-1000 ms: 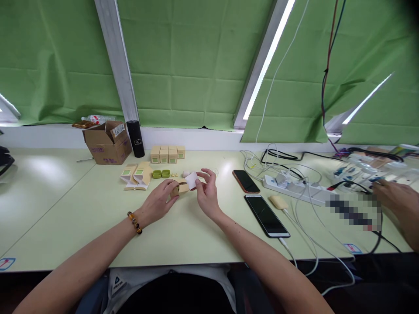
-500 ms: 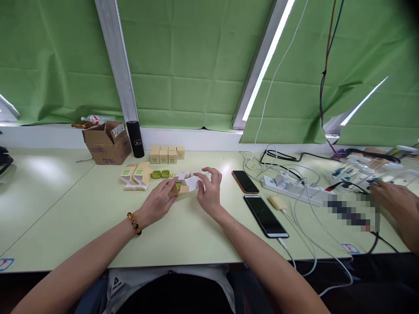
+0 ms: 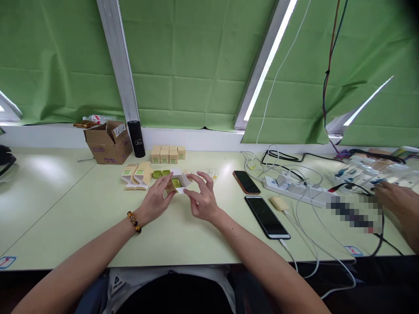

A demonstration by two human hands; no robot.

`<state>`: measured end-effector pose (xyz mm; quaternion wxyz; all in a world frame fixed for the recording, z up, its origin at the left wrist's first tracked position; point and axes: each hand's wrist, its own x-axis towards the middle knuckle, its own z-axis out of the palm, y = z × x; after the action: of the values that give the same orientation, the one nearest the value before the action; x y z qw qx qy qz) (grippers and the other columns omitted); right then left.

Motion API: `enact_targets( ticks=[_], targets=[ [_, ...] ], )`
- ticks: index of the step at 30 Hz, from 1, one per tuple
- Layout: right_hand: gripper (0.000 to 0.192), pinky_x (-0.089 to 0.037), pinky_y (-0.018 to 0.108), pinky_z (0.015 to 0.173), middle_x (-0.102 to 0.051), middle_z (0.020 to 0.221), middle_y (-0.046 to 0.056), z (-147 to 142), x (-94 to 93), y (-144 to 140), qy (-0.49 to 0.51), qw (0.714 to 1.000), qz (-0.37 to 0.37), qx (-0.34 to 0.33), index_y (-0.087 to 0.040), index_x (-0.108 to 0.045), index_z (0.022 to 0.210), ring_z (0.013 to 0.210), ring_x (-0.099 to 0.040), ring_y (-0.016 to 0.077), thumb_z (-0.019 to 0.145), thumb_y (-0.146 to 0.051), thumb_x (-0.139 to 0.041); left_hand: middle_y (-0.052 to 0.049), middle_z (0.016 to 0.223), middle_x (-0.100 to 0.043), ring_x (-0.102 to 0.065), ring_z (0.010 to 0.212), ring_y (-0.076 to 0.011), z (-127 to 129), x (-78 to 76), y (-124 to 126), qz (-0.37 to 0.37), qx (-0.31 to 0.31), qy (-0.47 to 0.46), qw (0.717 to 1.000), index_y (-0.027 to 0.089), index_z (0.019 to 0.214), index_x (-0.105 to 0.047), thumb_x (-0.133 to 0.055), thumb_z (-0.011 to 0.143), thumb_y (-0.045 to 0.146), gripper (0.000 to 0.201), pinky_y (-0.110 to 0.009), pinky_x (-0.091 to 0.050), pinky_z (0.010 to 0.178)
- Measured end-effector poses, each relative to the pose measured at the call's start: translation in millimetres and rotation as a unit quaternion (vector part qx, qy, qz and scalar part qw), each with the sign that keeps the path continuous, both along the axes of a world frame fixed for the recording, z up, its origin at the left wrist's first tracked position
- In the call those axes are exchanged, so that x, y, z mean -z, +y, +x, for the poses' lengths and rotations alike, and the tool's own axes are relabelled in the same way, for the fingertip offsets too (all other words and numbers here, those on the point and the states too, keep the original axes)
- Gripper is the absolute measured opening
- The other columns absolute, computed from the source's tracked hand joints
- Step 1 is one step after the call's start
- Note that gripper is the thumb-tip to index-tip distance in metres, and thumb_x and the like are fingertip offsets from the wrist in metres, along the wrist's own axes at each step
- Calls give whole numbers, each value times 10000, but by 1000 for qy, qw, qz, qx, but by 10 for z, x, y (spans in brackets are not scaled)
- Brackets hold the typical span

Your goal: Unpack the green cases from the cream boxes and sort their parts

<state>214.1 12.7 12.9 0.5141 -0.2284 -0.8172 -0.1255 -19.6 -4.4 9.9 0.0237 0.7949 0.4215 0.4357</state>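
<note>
Reaching out over the table [image 3: 81, 218], both forearms meet at a small open box [image 3: 177, 184] near the middle of the surface. A bead bracelet [image 3: 134, 221] sits on the left wrist. The left hand [image 3: 153, 201] has its fingers curled against the box's left side, thumb and fingertips pinching the tan wall. The right hand [image 3: 203, 201] is loosely spread, its fingertips touching the white flap on the box's right side without closing round it. Inside the box something green shows; what it is cannot be told.

To the right lie two phones: the near phone [image 3: 266, 216] has a white cable plugged into its near end, and the far phone [image 3: 246, 181] lies just beyond it. A tan pad [image 3: 278, 203] rests beside the near phone. Further right a power strip [image 3: 294, 188] lies under a tangle of cables, and another person's hand [image 3: 394, 198] reaches in from the right edge.

Left of the box lie folded cartons [image 3: 137, 175], with two green pots [image 3: 161, 173] just beside them. Beyond these stands a row of boxes [image 3: 167, 154], then a black flask [image 3: 136, 138] and a brown carton [image 3: 108, 143] touching it. Green blinds [image 3: 196, 65] hang behind.
</note>
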Motion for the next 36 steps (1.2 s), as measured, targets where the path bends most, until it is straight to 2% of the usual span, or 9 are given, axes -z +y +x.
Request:
enact_targets(
  ticks=[4, 12, 22, 25, 27, 29, 31, 34, 36],
  targets=[
    [392, -491, 645, 1115, -490, 1587, 52, -10, -8, -18, -7, 1000, 6, -9, -288, -749, 1041, 1468, -383, 390, 734, -58, -669, -145, 1405, -615, -633, 1285, -293, -27, 15, 16, 26, -10, 21, 999, 298, 1684, -280, -620, 1012, 216, 758, -483, -576, 1067],
    [140, -457, 626, 1160, -646, 1365, 93, -93, -86, -75, 134, 987, -73, 60, -269, -785, 970, 1438, -425, 366, 921, -198, -674, -191, 1363, -617, -625, 1284, -317, 17, -19, -39, 166, -13, 163, 972, 282, 1704, -215, -481, 1042, 128, 730, -493, -628, 978],
    [123, -422, 615, 1187, -664, 1279, 121, -222, 50, -50, 192, 944, -269, 18, -244, -716, 796, 1387, -473, 328, 916, -233, -694, -200, 1360, -597, -600, 1310, -347, 81, 12, -119, 151, -23, 214, 965, 322, 1667, -335, -400, 1033, 113, 670, -545, -625, 968],
    [178, -472, 563, 1162, -661, 1332, 136, -190, 43, 22, 265, 900, -343, -50, -229, -659, 808, 1331, -577, 306, 919, -358, -710, -193, 1366, -590, -587, 1315, -356, 49, -10, -75, 138, -52, 185, 972, 331, 1658, -365, -436, 1031, 137, 660, -539, -619, 975],
    [273, -561, 515, 1065, -698, 1286, 137, -161, 52, 88, 330, 841, -416, -105, -233, -617, 842, 1218, -664, 286, 898, -477, -727, -186, 1379, -583, -575, 1326, -362, 6, -32, -38, 123, -63, 154, 978, 347, 1645, -395, -458, 1027, 146, 653, -546, -603, 1000],
    [379, -623, 482, 941, -752, 1098, 101, -129, 67, 151, 380, 777, -484, -132, -244, -583, 860, 1035, -724, 261, 846, -579, -759, -178, 1388, -578, -568, 1331, -363, -42, -55, -1, 112, -70, 127, 983, 360, 1637, -409, -476, 1022, 151, 653, -553, -587, 1024],
    [451, -640, 451, 860, -739, 884, 39, -92, 76, 204, 406, 734, -527, -133, -247, -577, 868, 859, -723, 224, 783, -626, -805, -176, 1387, -577, -566, 1325, -358, -85, -74, 33, 112, -79, 113, 984, 355, 1640, -400, -488, 1017, 148, 663, -562, -571, 1043],
    [485, -629, 412, 819, -699, 774, 2, -31, 75, 266, 405, 708, -563, -134, -232, -593, 849, 760, -698, 191, 717, -620, -852, -178, 1372, -581, -572, 1307, -350, -133, -89, 76, 126, -92, 92, 983, 327, 1651, -369, -504, 1007, 135, 685, -571, -555, 1058],
    [471, -605, 380, 759, -698, 759, 10, 6, 78, 306, 367, 714, -584, -121, -222, -602, 819, 729, -681, 186, 703, -610, -841, -175, 1384, -579, -573, 1313, -344, -157, -93, 98, 138, -86, 63, 985, 319, 1651, -356, -513, 1001, 129, 695, -572, -544, 1074]
  ],
)
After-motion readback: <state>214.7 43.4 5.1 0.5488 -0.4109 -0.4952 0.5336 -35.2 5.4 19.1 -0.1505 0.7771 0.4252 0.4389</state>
